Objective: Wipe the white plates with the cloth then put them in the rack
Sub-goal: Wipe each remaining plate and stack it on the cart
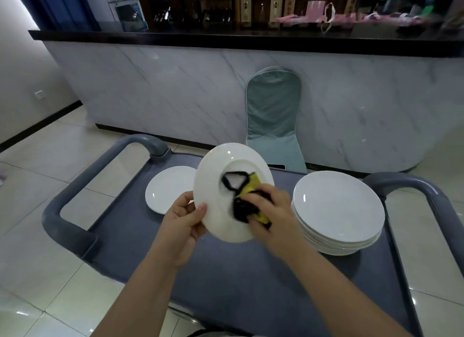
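White plate (216, 186), round with a wide rim and a shallow sunken centre, is held tilted on edge above a grey-blue cart (251, 274), its face turned toward the viewer. The left hand (183, 221) has a closed grip on the plate's lower left rim, thumb on the front and fingers curled behind. The right hand (271, 211) presses a bunched yellow and black cloth (251, 186) against the plate's face, fingers curled over the fabric; a black loop of the cloth lies across the sunken centre. Both forearms are bare and reach in from the bottom of the view.

On the cart top, to the right of the held plate, stands a stack of white plates (339, 206). To the left, partly hidden behind the held plate, another flat white plate (168, 188) lies on the cart; whether more lie under it cannot be told. Curved grey handles (72, 203) rise at each side of the cart.

Beyond the cart, a chair in a pale teal cover (275, 115) stands against a white marble-fronted bar (175, 85) with a black top. Shelves of bottles behind it are blurred. The floor is pale glossy tile.
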A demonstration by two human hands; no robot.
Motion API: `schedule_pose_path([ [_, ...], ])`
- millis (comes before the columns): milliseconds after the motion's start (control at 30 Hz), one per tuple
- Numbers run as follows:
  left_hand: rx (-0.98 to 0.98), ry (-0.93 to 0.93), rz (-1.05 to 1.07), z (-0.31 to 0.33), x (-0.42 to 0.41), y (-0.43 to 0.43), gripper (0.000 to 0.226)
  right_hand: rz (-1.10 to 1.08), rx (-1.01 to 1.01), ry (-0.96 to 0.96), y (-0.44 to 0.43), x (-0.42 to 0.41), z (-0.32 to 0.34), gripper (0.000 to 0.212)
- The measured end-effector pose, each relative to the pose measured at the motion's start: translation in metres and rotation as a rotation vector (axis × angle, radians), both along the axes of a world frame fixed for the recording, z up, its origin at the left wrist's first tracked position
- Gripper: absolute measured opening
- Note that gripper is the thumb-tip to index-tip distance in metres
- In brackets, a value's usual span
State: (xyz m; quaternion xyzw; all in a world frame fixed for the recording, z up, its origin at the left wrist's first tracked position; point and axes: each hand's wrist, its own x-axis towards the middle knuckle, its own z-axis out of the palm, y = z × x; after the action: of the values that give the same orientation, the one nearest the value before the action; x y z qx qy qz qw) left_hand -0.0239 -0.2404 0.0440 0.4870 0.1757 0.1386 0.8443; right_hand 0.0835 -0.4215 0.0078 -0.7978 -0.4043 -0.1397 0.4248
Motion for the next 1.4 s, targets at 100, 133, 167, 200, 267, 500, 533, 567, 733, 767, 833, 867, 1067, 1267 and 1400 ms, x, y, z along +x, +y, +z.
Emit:
schedule_pose_path([
  [100, 0.094, 0.031, -0.065, 0.002, 0.002, -0.011, 0.019, -0.264, 0.089, 0.229, -0.008, 0.041, 0.014, 0.039],
  [133, 0.123, 0.04, -0.08, 0.004, 0.006, -0.016, 0.017, -0.32, 0.114, 0.26, -0.003, 0.051, 0.025, 0.038],
  [167, 0.135, 0.042, -0.083, 0.006, 0.012, -0.02, 0.017, -0.333, 0.129, 0.236, 0.005, 0.055, 0.036, 0.036],
  [200, 0.122, 0.04, -0.075, 0.008, 0.018, -0.023, 0.016, -0.303, 0.132, 0.185, 0.015, 0.054, 0.045, 0.037],
  [267, 0.029, 0.023, -0.037, 0.013, 0.03, -0.024, 0.015, -0.174, 0.093, 0.087, 0.031, 0.038, 0.052, 0.04],
  [500, -0.048, 0.0, -0.076, 0.014, 0.043, -0.001, 0.022, -0.073, -0.119, -0.011, -0.037, 0.027, 0.011, 0.043],
  [533, -0.045, 0.002, -0.115, 0.013, 0.044, 0.0, 0.023, -0.156, -0.113, 0.005, -0.049, 0.032, 0.007, 0.042],
  [567, -0.04, 0.005, -0.158, 0.014, 0.045, 0.0, 0.024, -0.246, -0.086, 0.043, -0.059, 0.037, 0.005, 0.042],
  [733, 0.082, 0.01, -0.386, 0.027, 0.062, 0.001, 0.034, -0.528, 0.161, 0.153, -0.063, 0.046, 0.027, 0.04],
  [767, 0.129, 0.008, -0.44, 0.03, 0.067, -0.002, 0.034, -0.557, 0.192, 0.146, -0.059, 0.045, 0.034, 0.039],
  [833, 0.195, 0.014, -0.508, 0.034, 0.077, -0.011, 0.028, -0.564, 0.163, 0.071, -0.048, 0.039, 0.048, 0.038],
  [867, 0.197, 0.022, -0.519, 0.035, 0.082, -0.016, 0.023, -0.545, 0.116, 0.028, -0.042, 0.033, 0.053, 0.038],
  [1067, 0.048, 0.039, -0.521, 0.042, 0.11, -0.035, 0.013, -0.431, -0.131, -0.049, -0.061, -0.012, 0.034, 0.038],
  [1267, 0.168, 0.085, -0.537, 0.063, 0.146, -0.042, 0.013, -0.869, -0.109, 0.112, -0.12, -0.03, 0.02, 0.04],
  [1400, 0.526, -0.068, -0.431, 0.07, 0.171, -0.068, 0.02, -1.053, -0.054, 0.126, -0.14, -0.043, 0.025, 0.041],
])
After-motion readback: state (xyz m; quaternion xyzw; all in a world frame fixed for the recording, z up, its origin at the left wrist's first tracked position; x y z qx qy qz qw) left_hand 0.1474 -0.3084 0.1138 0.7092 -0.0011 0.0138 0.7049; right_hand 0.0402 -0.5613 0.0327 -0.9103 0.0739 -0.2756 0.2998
